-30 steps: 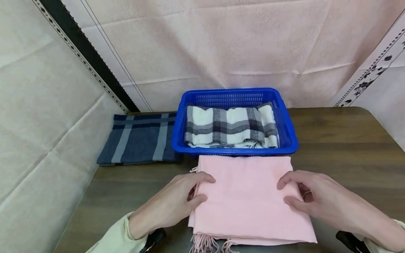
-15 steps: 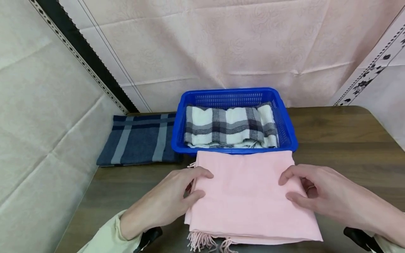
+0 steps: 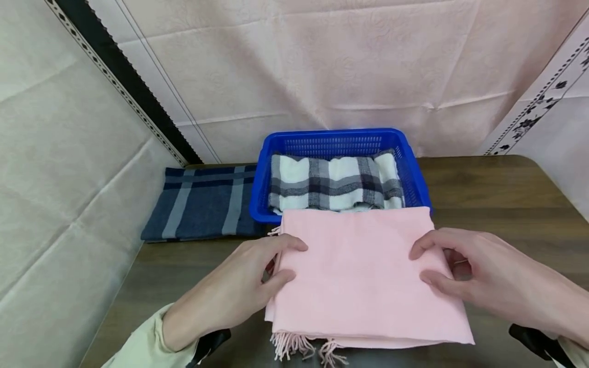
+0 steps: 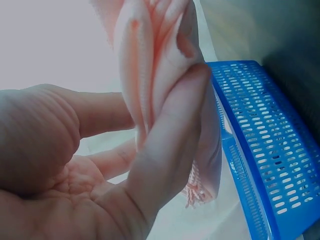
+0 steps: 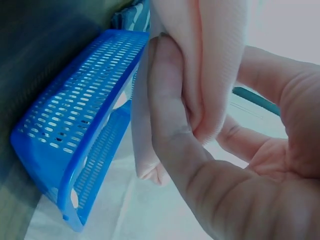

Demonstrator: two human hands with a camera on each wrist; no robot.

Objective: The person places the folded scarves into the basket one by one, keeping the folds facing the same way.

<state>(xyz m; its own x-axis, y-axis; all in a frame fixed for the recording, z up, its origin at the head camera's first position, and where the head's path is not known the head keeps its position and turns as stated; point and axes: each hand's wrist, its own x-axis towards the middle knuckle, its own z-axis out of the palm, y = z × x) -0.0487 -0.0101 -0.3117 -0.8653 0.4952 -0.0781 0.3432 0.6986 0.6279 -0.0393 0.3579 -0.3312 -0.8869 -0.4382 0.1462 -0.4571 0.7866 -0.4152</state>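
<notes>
A folded pink scarf (image 3: 363, 276) with fringe at its lower left is held flat between both hands. My left hand (image 3: 244, 281) grips its left edge, thumb and forefinger on top and other fingers beneath, as the left wrist view shows on the scarf's folded layers (image 4: 142, 60). At the right edge, my right hand (image 3: 478, 271) holds it the same way; the right wrist view has fingers around the pink folds (image 5: 215, 65). The scarf's far edge covers part of the near rim of a blue basket (image 3: 418, 179). Inside the basket lies a black-and-white checked scarf (image 3: 340, 179).
A folded navy cloth with lighter stripes (image 3: 202, 204) lies left of the basket on the wooden table (image 3: 483, 194). Pale fabric sheets (image 3: 322, 61) hang behind the table and on the left side.
Both hands have raised the pink scarf and brought it forward, so its far edge now overlaps the basket's near rim. The hands have spread slightly apart. Basket and navy cloth stay put.
</notes>
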